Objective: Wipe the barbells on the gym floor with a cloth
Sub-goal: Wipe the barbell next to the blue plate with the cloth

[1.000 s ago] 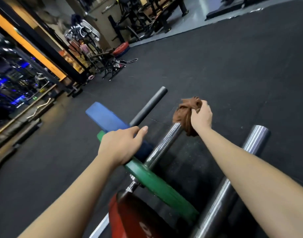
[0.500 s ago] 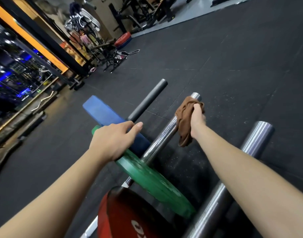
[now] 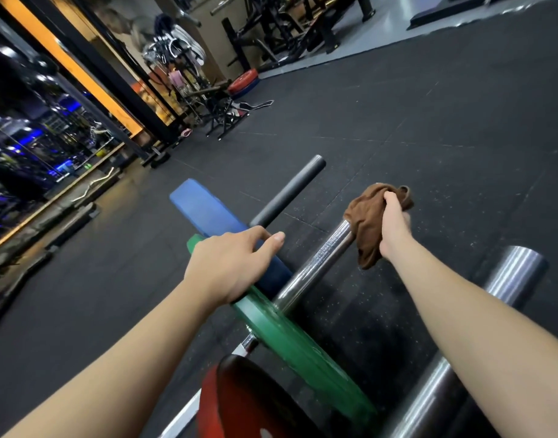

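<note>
cloth [image 3: 367, 226]: brown, crumpled, bunched over the far end of the chrome bar [image 3: 315, 267], right of centre frame. a loose tail hangs below the bar. the bar is bright and reflective, running from the green plate [image 3: 303, 346] at lower centre up toward the right.

right hand [image 3: 394, 222]: clenched round the cloth and the bar end beneath it. left hand [image 3: 230, 267]: palm on the green plate's rim, fingers curled over the edge of the blue plate [image 3: 208, 210], thumb straight.

change: half a second ago the bar's tip showed past the cloth. now the cloth covers it, and the right hand sits further out. the left hand keeps its hold on the plates.

surroundings: a black bar [image 3: 287, 191] juts beyond the blue plate at upper centre. a red plate [image 3: 239, 403] is cut by the bottom edge. a thicker chrome bar [image 3: 508, 279] lies at right, its middle hidden by the right forearm. dark rubber floor [image 3: 429, 137] throughout. a rack [image 3: 220, 112] of gear stands at upper centre-left.
</note>
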Motion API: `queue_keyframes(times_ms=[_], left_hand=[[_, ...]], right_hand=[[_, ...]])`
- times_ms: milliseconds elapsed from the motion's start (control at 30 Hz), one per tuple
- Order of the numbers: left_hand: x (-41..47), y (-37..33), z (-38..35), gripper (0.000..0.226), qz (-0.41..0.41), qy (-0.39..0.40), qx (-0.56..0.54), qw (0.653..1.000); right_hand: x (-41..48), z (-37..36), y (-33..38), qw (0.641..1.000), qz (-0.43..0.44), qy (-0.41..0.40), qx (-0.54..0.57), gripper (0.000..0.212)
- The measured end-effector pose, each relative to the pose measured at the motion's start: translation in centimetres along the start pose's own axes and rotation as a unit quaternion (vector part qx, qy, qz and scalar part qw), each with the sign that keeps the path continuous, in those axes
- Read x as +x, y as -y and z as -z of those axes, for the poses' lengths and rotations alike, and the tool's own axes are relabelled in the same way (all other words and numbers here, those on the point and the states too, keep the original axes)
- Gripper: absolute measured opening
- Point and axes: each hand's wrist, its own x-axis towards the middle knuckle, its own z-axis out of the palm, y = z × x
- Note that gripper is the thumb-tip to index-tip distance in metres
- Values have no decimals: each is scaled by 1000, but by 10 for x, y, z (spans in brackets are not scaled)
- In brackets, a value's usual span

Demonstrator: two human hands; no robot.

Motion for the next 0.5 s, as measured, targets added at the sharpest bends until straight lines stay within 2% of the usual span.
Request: queue_keyframes(times_ms=[100, 233, 333, 433, 500], left_hand=[[2, 1, 1, 68, 2, -1, -3, 1000], [3, 2, 1, 62, 11, -2, -9, 1000], [3, 2, 2, 59, 15, -5, -16, 1000], [3, 3, 1, 57, 13, -7, -14, 1000], [4, 4, 0, 59, 12, -7, -13, 1000]], right_hand=[[-12, -2, -13, 998, 5, -14, -58, 64], [-31, -3, -34, 992, -12, 9, -126, 81], [-33, -1, -35, 988, 10, 16, -153, 79], [-29, 0, -30, 990, 21, 8, -139, 78], [-23, 0, -23, 996, 31, -7, -89, 78]])
